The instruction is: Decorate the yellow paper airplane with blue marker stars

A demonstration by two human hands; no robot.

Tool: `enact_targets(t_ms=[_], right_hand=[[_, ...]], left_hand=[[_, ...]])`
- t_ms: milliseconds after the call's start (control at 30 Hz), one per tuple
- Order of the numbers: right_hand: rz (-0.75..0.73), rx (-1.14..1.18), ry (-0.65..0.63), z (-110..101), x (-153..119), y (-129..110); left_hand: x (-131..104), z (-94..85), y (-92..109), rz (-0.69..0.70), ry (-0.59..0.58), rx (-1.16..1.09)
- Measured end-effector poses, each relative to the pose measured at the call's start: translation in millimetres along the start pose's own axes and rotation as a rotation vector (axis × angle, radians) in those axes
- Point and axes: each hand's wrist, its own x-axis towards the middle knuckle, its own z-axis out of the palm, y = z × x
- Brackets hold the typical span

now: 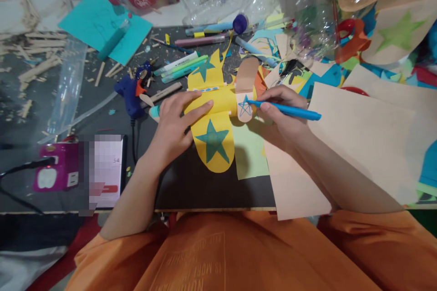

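A yellow paper airplane point(218, 100) lies on the dark tabletop, with a teal star point(213, 141) on its near wing and another on its far wing. My left hand point(175, 116) is closed around its body near the teal-tipped end, fingers lying over the yellow paper. In my right hand point(282, 109) a blue marker point(293, 110) is gripped like a pen. Its tip touches a pale peach tail piece point(245, 107), which bears a blue star outline. A browner tail piece point(247, 72) sticks out on the far side.
Beyond the airplane lie several markers point(186, 67), a blue glue gun point(131, 93) and paper scraps. Clear plastic bottles fill the back. Peach sheets point(362, 132) and a pale green sheet point(252, 150) spread to the right. At left are a phone point(105, 168) and a purple power adapter point(56, 168).
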Motion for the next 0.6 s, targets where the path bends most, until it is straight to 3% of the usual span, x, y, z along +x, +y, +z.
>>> enact_targets(t_ms=[267,467,600], right_hand=[[-0.026,0.012,0.006,-0.1,-1.3,-2.4],[-0.035,0.025,0.089,-0.3,-4.6,-0.9],[-0.062,0.022,0.044,2.6,-2.9,-2.5]], left_hand=[[0.1,-0.6,-1.6,-0.013,0.007,-0.034],[-1.2,1.0,-0.6,0.012,0.038,-0.008],[-0.9,0.9,0.2,0.018,0.04,-0.014]])
